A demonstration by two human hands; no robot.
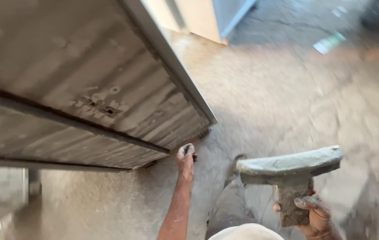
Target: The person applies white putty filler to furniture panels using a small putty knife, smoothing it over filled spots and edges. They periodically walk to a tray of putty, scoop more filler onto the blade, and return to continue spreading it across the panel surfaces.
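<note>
There are two hands: the left hand point(186, 156) and the right hand point(316, 218). There is one trowel point(289, 171). There is one big metal panel point(83, 84).

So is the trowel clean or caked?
Caked: grey mortar coats the trowel blade and handle in the right hand.

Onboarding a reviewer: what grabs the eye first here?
The big grey metal panel fills the upper left, tilted over the dusty floor. The left hand reaches to its lower corner. At lower right, the right hand grips a mortar-caked trowel.
</note>
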